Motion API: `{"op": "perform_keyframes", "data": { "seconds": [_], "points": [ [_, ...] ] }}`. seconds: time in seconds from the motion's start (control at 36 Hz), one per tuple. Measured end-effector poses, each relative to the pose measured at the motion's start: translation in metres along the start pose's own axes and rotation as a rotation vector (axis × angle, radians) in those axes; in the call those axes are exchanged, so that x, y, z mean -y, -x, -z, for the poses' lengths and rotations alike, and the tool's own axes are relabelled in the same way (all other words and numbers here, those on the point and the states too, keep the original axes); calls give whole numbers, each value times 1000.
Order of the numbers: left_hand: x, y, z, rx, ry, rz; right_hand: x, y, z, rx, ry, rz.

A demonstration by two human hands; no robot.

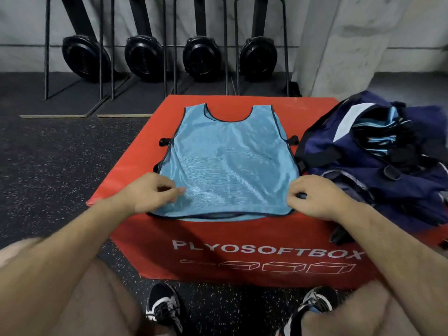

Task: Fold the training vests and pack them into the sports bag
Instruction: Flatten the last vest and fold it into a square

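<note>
A light blue mesh training vest (228,163) with dark trim lies flat on the red plyo box (150,151), neck hole at the far end. My left hand (152,192) pinches its near left edge, fingers curled. At the near right edge, my right hand (312,195) pinches the vest's side by a black side strap. A navy sports bag (339,151) lies open on the right of the box, with several folded blue vests (378,132) stacked inside it.
The box stands on a dark speckled rubber floor (48,166). Black rowing machines (143,57) stand upright against the far wall. My knees and shoes (164,306) are at the box's near side. A grey pillar (334,44) rises behind the bag.
</note>
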State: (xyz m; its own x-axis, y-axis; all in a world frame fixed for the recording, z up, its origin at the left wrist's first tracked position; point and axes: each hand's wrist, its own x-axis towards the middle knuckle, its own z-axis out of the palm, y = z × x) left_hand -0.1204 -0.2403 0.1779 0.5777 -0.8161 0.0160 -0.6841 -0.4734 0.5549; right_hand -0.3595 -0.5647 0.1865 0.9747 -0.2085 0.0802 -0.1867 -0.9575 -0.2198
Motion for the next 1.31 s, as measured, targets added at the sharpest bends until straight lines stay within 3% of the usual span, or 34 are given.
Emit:
{"op": "perform_keyframes", "data": {
  "seconds": [0.08,0.19,0.31,0.42,0.56,0.64,0.78,0.94,1.08,1.14,1.19,1.31],
  "points": [
    [-5,-11,-6,-180,-154,-64,17,-10,-6,-77,99,-6],
    [-4,-31,-18,-303,-301,-88,52,-37,-18,-124,115,16],
    [-3,-45,-21,-108,-394,141,95,-75,-37,-89,75,23],
    [10,-50,-22,-5,-362,120,139,-122,-55,-56,28,61],
    [22,-50,-12,-135,-118,33,177,-175,-70,-3,-61,86],
    [36,-55,-2,-261,-177,125,186,-195,-85,44,-85,68],
    [55,-66,12,-179,-204,267,184,-194,-107,124,4,61],
    [69,-76,33,-172,36,188,183,-198,-107,107,-1,58],
    [73,-70,54,-114,488,305,182,-198,-108,108,9,65],
    [74,-71,57,-140,553,340,182,-199,-108,103,1,63],
    [79,-72,59,-238,456,376,182,-199,-110,108,-8,59],
    [90,-72,51,-289,-81,463,181,-200,-111,114,3,62]
  ]
}}
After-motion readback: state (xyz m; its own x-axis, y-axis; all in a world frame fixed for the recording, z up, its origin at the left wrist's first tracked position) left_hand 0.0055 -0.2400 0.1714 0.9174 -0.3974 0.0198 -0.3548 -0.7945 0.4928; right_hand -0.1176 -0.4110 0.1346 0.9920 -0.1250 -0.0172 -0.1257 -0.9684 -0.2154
